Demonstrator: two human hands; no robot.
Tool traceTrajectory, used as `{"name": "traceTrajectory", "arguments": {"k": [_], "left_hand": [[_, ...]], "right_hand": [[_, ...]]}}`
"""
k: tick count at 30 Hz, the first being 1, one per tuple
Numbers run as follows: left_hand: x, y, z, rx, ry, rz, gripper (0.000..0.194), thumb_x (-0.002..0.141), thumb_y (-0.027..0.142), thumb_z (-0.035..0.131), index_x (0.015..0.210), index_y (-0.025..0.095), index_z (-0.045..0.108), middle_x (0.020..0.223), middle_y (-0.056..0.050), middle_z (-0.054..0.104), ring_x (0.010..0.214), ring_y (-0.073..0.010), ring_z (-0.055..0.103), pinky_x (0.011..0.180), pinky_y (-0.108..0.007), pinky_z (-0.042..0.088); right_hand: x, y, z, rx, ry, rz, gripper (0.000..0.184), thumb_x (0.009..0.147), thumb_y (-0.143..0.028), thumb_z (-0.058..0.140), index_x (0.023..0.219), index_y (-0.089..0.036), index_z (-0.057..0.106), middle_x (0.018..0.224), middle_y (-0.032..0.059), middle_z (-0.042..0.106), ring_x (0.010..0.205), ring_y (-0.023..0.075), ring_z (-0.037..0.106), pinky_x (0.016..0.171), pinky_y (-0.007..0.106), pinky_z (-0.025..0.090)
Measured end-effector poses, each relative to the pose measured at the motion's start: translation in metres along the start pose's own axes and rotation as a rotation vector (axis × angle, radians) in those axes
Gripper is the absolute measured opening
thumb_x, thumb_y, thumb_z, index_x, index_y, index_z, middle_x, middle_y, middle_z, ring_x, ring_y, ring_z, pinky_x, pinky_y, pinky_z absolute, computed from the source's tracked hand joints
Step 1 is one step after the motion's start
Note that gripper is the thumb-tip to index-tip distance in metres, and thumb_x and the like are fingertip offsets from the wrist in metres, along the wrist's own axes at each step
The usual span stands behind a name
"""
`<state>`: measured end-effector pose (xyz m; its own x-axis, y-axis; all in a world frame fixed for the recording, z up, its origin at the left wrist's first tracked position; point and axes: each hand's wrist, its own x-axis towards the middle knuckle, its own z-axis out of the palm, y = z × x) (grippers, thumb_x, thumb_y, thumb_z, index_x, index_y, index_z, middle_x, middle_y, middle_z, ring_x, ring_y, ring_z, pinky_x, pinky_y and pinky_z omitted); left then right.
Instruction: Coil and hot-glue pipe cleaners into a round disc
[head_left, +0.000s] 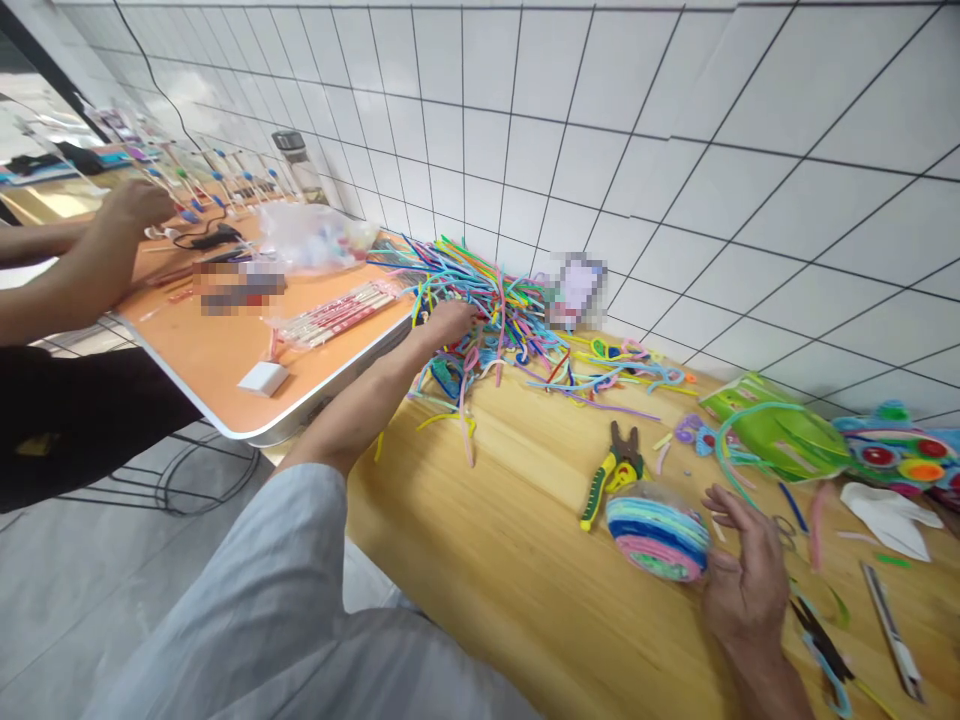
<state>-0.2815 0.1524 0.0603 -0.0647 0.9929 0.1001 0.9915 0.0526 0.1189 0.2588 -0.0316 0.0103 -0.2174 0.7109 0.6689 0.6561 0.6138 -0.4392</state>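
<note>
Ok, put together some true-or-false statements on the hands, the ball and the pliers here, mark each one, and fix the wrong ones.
1. The left hand is at the heap of coloured fuzzy stems. True.
2. The right hand is beside the striped ball. True.
3. The left hand is holding the striped ball. False: it is well away from it, at the heap.
4. The pliers lie on the wooden table. True.
5. The striped ball is red all over. False: its bands show blues and pink.
6. The right hand is gripping the pliers. False: they lie apart from it, on the ball's other side.
</note>
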Motion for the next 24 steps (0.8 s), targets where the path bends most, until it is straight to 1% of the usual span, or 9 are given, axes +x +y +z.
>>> {"name": "traceTrajectory", "arguments": {"k": [2,5,7,9,11,13,16,20,24], "left_hand": [[0.007,0.009,0.008,0.002,0.018,0.006,0.044,0.103,0.024,0.055,0.141,0.023,0.077,0.141,-0.016,0.077,0.132,-0.0349,0.073,0.111,-0.041,0.054],[0.016,0.013,0.013,-0.004,0.050,-0.009,0.061,0.100,0.018,0.056,0.161,0.020,0.058,0.149,-0.022,0.071,0.132,-0.0374,0.072,0.110,-0.046,0.055],[0.021,0.013,0.013,-0.014,0.059,-0.020,0.067,0.098,0.016,0.057,0.165,0.019,0.052,0.151,-0.023,0.069,0.132,-0.0375,0.072,0.107,-0.045,0.056],[0.024,0.012,0.013,-0.029,0.054,-0.029,0.060,0.098,0.017,0.058,0.157,0.020,0.062,0.147,-0.021,0.072,0.131,-0.0363,0.073,0.106,-0.043,0.056],[0.024,0.011,0.012,-0.050,0.045,-0.037,0.047,0.099,0.018,0.056,0.141,0.021,0.075,0.137,-0.016,0.079,0.127,-0.0338,0.075,0.105,-0.039,0.057],[0.022,0.010,0.012,-0.078,0.043,-0.037,0.042,0.100,0.020,0.052,0.130,0.023,0.081,0.129,-0.012,0.083,0.124,-0.0313,0.076,0.104,-0.037,0.057],[0.016,0.009,0.013,-0.126,0.053,-0.037,0.044,0.101,0.021,0.050,0.130,0.024,0.082,0.128,-0.011,0.084,0.123,-0.0311,0.077,0.103,-0.036,0.057],[0.015,0.013,0.016,-0.196,0.068,-0.073,0.050,0.095,0.019,0.056,0.141,0.018,0.075,0.128,-0.017,0.083,0.119,-0.0342,0.078,0.101,-0.039,0.058],[0.020,0.018,0.014,-0.297,0.087,-0.107,0.046,0.088,0.020,0.062,0.130,0.017,0.080,0.124,-0.016,0.085,0.117,-0.0330,0.078,0.103,-0.038,0.057]], "right_hand": [[-0.001,0.002,-0.002,0.006,-0.005,-0.021,0.070,0.113,-0.065,0.043,0.160,-0.015,0.059,0.127,0.0204,0.072,0.107,0.0363,0.070,0.090,0.052,0.055],[-0.002,0.002,-0.002,0.013,0.013,-0.017,0.071,0.112,-0.066,0.044,0.160,-0.015,0.060,0.126,0.0200,0.073,0.107,0.0365,0.070,0.089,0.052,0.055],[-0.002,0.001,-0.002,0.014,0.023,0.007,0.071,0.112,-0.068,0.043,0.158,-0.016,0.061,0.126,0.0195,0.073,0.108,0.0367,0.070,0.089,0.052,0.055],[-0.002,0.000,-0.001,0.012,0.006,0.008,0.072,0.112,-0.068,0.044,0.158,-0.017,0.061,0.127,0.0193,0.073,0.108,0.0364,0.070,0.089,0.052,0.056],[-0.002,0.000,0.000,0.007,-0.006,0.007,0.072,0.111,-0.070,0.045,0.157,-0.016,0.061,0.127,0.0194,0.073,0.107,0.0361,0.071,0.089,0.052,0.056],[-0.001,-0.001,0.001,0.005,-0.002,0.015,0.073,0.111,-0.071,0.044,0.156,-0.016,0.062,0.126,0.0197,0.073,0.106,0.0362,0.071,0.088,0.052,0.057],[-0.001,-0.003,0.003,0.007,0.003,0.025,0.073,0.111,-0.071,0.043,0.154,-0.016,0.063,0.126,0.0199,0.073,0.106,0.0366,0.072,0.089,0.052,0.056],[0.000,-0.006,0.004,0.005,0.001,0.017,0.070,0.111,-0.068,0.045,0.154,-0.016,0.062,0.124,0.0194,0.073,0.104,0.0361,0.071,0.088,0.052,0.055],[-0.001,-0.006,0.003,0.006,0.003,0.011,0.066,0.111,-0.064,0.047,0.154,-0.016,0.062,0.126,0.0191,0.073,0.103,0.0354,0.071,0.089,0.053,0.054]]}}
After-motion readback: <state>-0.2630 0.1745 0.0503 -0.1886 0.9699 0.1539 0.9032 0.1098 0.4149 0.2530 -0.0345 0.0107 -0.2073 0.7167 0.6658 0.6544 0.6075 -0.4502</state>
